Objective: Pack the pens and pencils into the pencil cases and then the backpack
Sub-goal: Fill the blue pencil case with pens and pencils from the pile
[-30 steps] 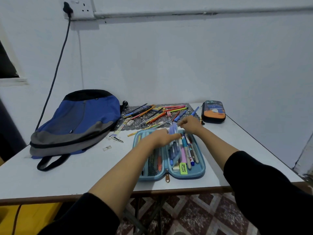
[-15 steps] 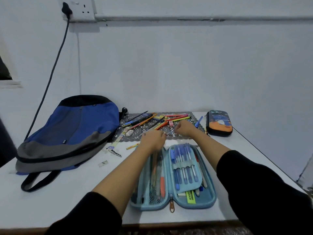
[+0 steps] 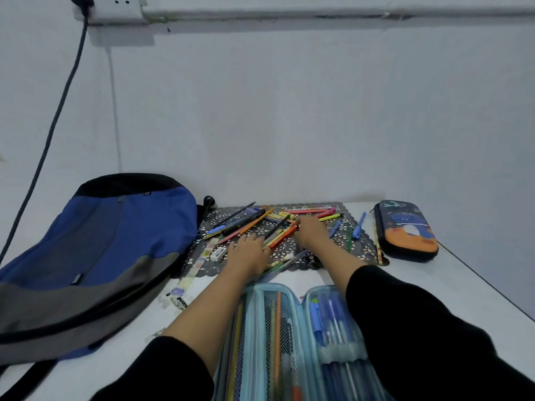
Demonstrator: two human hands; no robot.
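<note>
Loose pens and pencils (image 3: 249,221) lie scattered on a dark lace mat (image 3: 363,250) at the back of the white table. My left hand (image 3: 249,251) rests flat on the mat's near part, its fingers spread over a few pens. My right hand (image 3: 311,231) reaches further in, and its curled fingers pinch the end of an orange pen (image 3: 282,238). Under my forearms lies an open light-blue pencil case (image 3: 257,287) with several pens in its mesh and elastic holders. A shut dark pencil case (image 3: 405,230) with an orange print sits at the right. The blue and grey backpack (image 3: 115,241) lies at the left.
A white eraser (image 3: 218,253) and a patterned ruler (image 3: 199,264) lie at the mat's left edge, with small scraps (image 3: 176,296) nearby. A dark cable (image 3: 58,111) hangs from a wall socket (image 3: 115,7) down the left. The table's right edge (image 3: 486,285) runs close to the dark case.
Both hands left the open pencil case and reached forward onto the mat among the loose pens. The view moved closer and lower, so the case now sits at the bottom edge.
</note>
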